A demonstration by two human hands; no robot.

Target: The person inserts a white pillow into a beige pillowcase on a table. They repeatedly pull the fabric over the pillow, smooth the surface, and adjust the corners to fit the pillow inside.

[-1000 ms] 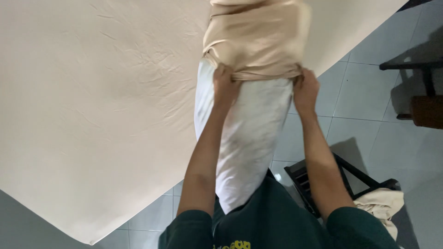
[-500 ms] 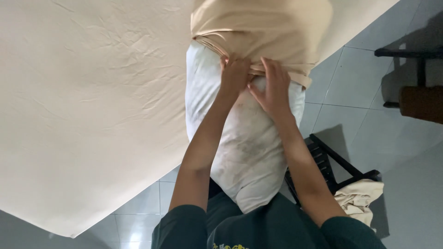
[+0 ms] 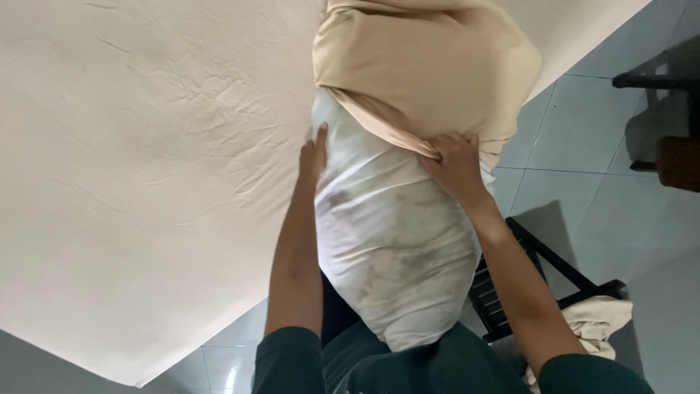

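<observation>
I see the white pillow (image 3: 390, 255) standing on end between my arms, its lower end against my dark green shirt (image 3: 408, 368) and its upper half leaning over the edge of the bed. A tan pillowcase (image 3: 423, 69) covers the pillow's upper part only, with its open hem bunched across the pillow just above the middle.

My right hand (image 3: 456, 164) rests on the pillow's front right, fingers curled and pinching a fold of the pillowcase hem. My left hand (image 3: 313, 155) lies flat along the pillow's left side, fingers pressed together and pointing up, just below the hem.

Left of the pillow spreads the cream bedsheet (image 3: 146, 182), creased. Right of the pillow, on the grey tiled floor (image 3: 583, 146), stands a black slatted chair (image 3: 532, 281) with a cream cloth (image 3: 594, 325) draped on it.
</observation>
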